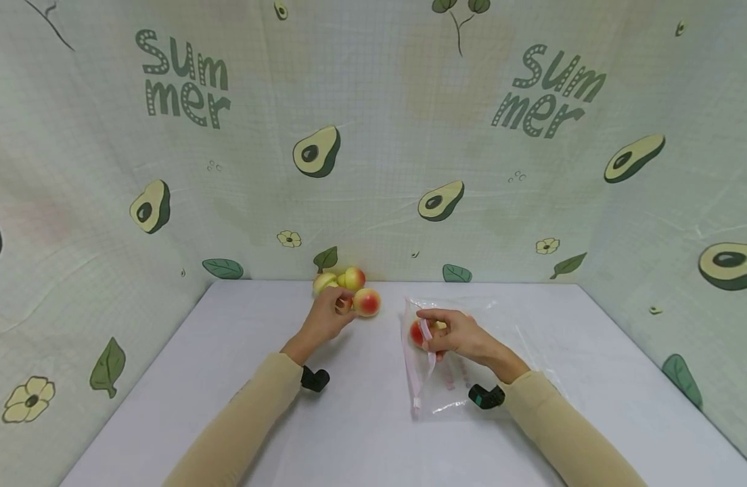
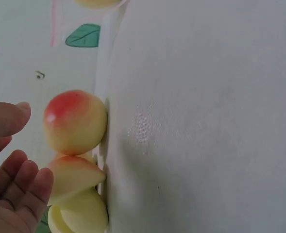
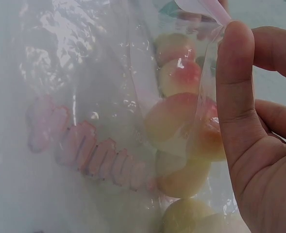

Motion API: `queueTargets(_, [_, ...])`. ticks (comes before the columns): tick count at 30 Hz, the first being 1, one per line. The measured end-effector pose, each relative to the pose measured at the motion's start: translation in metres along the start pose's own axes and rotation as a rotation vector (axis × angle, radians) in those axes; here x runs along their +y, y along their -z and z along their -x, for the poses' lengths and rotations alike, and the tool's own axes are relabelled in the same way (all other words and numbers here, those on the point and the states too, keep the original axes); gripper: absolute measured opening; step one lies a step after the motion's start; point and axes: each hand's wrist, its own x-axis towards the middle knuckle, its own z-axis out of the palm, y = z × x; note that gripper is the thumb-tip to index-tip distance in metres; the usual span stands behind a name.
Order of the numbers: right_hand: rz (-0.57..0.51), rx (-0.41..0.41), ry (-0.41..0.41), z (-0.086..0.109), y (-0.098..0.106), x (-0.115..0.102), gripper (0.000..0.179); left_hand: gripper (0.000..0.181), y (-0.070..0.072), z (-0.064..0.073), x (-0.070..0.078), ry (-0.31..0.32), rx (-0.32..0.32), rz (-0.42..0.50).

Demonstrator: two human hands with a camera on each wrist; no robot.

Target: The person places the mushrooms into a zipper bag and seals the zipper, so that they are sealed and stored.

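Note:
My left hand [image 1: 325, 318] is at the back of the table beside a cluster of red-and-yellow peaches. In the left wrist view its thumb and fingers stand apart, with a round peach [image 2: 75, 124] just beyond them; nothing is gripped there. A rosy peach [image 1: 367, 302] lies right of that hand, and others [image 1: 354, 278] sit behind it. My right hand [image 1: 461, 335] pinches the pink-edged mouth of a clear zip bag [image 1: 437, 404] between thumb and fingers, holding it up. Several peaches [image 3: 179, 114] show through the bag's film in the right wrist view, some partly hidden by the hand.
The white table [image 1: 349, 419] meets a printed cloth backdrop [image 1: 373, 223] behind and at both sides. The bag's body spreads under and right of my right forearm. A dark wrist camera [image 1: 315, 379] is strapped at my left cuff, another [image 1: 486, 396] at my right.

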Motion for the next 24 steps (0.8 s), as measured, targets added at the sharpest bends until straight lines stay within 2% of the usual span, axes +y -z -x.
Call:
queueTargets(7, [-0.004, 0.005, -0.024, 0.000, 0.000, -0.001, 0.065, 0.033, 0.010, -0.004, -0.013, -0.048, 0.039, -0.062])
queueTargets(11, [0.001, 0.011, -0.024, 0.000, 0.000, -0.002, 0.065, 0.039, 0.014, -0.007, -0.020, -0.045, 0.069, -0.085])
queueTargets(15, [0.007, 0.012, -0.016, 0.000, 0.000, -0.002, 0.064, 0.044, 0.016, -0.009, -0.025, -0.007, 0.057, -0.109])
queueTargets(24, [0.015, 0.018, -0.017, -0.001, 0.000, 0.000, 0.064, 0.052, 0.018, -0.015, -0.032, 0.079, -0.013, -0.127])
